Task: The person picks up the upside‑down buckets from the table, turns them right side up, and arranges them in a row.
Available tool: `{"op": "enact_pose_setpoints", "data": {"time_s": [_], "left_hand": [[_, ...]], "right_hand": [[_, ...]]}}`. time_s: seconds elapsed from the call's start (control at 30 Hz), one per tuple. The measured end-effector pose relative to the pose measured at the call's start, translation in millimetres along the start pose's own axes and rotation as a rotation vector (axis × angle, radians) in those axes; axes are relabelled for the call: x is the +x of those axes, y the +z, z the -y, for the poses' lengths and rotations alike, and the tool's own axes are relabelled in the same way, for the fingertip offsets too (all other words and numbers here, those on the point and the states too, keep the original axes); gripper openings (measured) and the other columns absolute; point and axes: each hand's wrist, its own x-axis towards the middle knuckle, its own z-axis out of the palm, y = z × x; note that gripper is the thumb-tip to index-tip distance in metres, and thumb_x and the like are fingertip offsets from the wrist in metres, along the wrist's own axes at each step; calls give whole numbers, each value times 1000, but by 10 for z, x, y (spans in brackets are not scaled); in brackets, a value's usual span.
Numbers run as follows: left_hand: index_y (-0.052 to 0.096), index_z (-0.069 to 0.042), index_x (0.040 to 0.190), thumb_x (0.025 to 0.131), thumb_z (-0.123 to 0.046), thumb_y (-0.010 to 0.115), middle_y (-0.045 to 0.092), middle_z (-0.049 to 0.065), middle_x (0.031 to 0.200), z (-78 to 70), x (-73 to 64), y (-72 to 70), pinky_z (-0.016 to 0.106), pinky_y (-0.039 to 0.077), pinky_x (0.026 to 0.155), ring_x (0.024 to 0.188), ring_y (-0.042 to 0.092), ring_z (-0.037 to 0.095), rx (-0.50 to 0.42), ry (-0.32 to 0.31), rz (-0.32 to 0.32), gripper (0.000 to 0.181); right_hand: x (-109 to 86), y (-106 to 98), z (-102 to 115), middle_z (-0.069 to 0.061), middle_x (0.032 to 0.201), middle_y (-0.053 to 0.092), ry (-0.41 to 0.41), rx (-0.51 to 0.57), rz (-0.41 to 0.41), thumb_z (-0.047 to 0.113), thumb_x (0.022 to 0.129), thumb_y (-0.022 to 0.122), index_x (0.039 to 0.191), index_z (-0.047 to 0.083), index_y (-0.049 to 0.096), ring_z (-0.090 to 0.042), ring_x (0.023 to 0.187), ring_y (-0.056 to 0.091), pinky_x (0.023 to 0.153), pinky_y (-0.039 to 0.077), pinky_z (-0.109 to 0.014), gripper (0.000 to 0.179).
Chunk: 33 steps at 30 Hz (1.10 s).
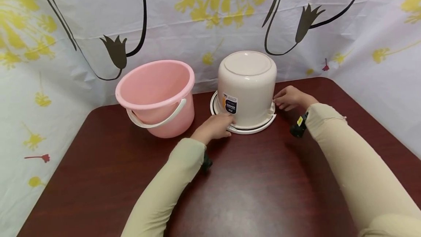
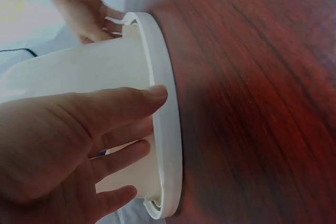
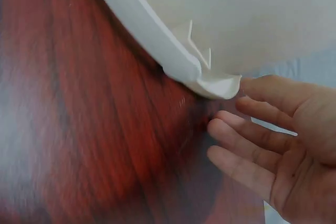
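Note:
A cream bucket (image 1: 247,87) stands upside down on the table, its base facing up and a label (image 1: 230,104) on its side. A white handle (image 1: 250,131) lies round its rim. At the front left of that rim is my left hand (image 1: 215,126); in the left wrist view its thumb (image 2: 156,92) touches the white band, and the other fingers stretch loosely along the wall. My right hand (image 1: 292,98) is at the bucket's right side, fingers loosely extended by a small lug (image 3: 223,86) on the rim. Whether its fingertips touch the lug is hard to tell.
A pink bucket (image 1: 184,118) stands upright at the left, its white handle (image 1: 164,120) hanging down in front. Both buckets are near the back of the dark red wooden table (image 1: 250,182). A patterned curtain (image 1: 210,43) rises behind and beside the table.

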Motion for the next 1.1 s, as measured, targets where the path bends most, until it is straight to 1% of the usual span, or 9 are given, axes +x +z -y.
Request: {"op": "enact_pose_setpoints", "data": {"time_s": [0.1,0.2,0.3,0.4,0.5,0.7,0.9,1.0,1.1], "left_hand": [[63,-14,114,82,-14,68,58,1,114,-6,85,-13,31,40,90,108,50,18,6,-3,53,33],[66,-13,109,82,-8,67,60,1,107,5,136,-18,29,41,88,102,52,16,-38,-13,67,28],[68,-12,103,82,-1,62,62,1,101,24,160,-4,26,42,85,96,53,15,-73,-10,42,24],[69,-12,102,82,3,58,62,0,103,34,162,17,25,42,86,98,54,14,-81,-3,12,27],[68,-12,104,82,4,56,62,0,107,38,159,34,25,41,87,102,54,14,-68,4,-6,30],[66,-12,106,84,2,54,59,1,111,39,150,44,25,42,87,103,53,15,-14,8,-1,29],[64,-13,107,88,0,51,56,3,112,78,120,65,27,39,90,106,50,18,19,5,-2,26],[63,-11,106,88,0,53,56,5,112,99,89,66,27,38,92,107,49,19,10,29,-14,24],[62,-9,104,86,1,55,55,6,110,115,45,52,28,37,92,107,48,20,-8,65,-36,22]], "right_hand": [[43,4,64,-11,75,65,11,-30,-3,7,90,53,113,-18,51,-20,69,63,62,54,-36,35],[85,20,104,-16,72,65,28,-63,-36,3,87,55,108,-19,54,-19,64,64,60,54,-35,31],[124,49,111,-16,69,65,56,-86,-73,-1,82,59,105,-19,55,-18,60,64,57,54,-34,29],[161,76,81,-13,65,64,65,-125,-99,-3,78,63,103,-18,55,-17,57,63,56,54,-33,30],[185,91,44,-12,65,63,61,-157,-109,-5,76,64,102,-17,55,-16,56,61,55,53,-32,31],[182,124,0,-18,72,63,21,-170,-130,-5,73,62,98,-18,57,-16,54,61,54,53,-31,28],[151,189,-63,-14,67,63,-50,-75,-139,-6,76,57,100,-22,56,-13,53,61,55,53,-29,29],[129,211,-92,-8,63,62,-72,-4,-129,-7,77,55,102,-24,54,-9,53,59,57,53,-27,30],[113,221,-116,-7,64,61,-92,29,-130,-8,78,55,103,-24,53,-7,54,57,57,53,-25,30]]}}
